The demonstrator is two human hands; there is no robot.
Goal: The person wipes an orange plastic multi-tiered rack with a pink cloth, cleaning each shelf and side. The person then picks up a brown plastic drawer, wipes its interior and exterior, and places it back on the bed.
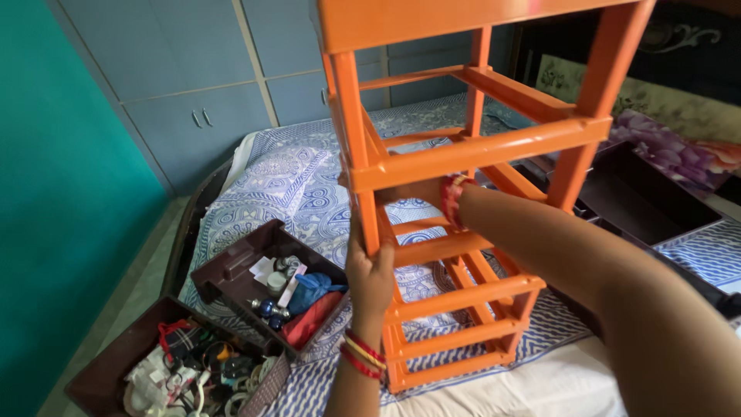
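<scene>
Blue cupboard doors (193, 69) and a teal wall (62, 193) are closing in a bedroom where a bed under a blue-and-white patterned bedsheet (285, 185) is filling the middle of the view. Over it, an orange plastic drawer frame (463, 154), empty of drawers, is being held up at a tilt.

One left hand (369, 274) is clamping around the near front post of the frame, fingers wrapped shut on it, red and gold bangles sitting just below the grip at the wrist. One right hand (413, 189) is reaching inside the frame, above and behind that grip; its fingers are hidden by the post, so whether they are closed on a rail cannot be told.

Down and to the left of the gripped post, two dark brown drawers are lying out: one (262, 278) on the bed holding cloth and small items, the other (139, 363) further below it, heaped with cords and trinkets.

Judging from the tilt, the frame is looking top-heavy; with only one sure grip low on a smooth post, it could be swinging or slipping down onto the nearer drawer.
</scene>
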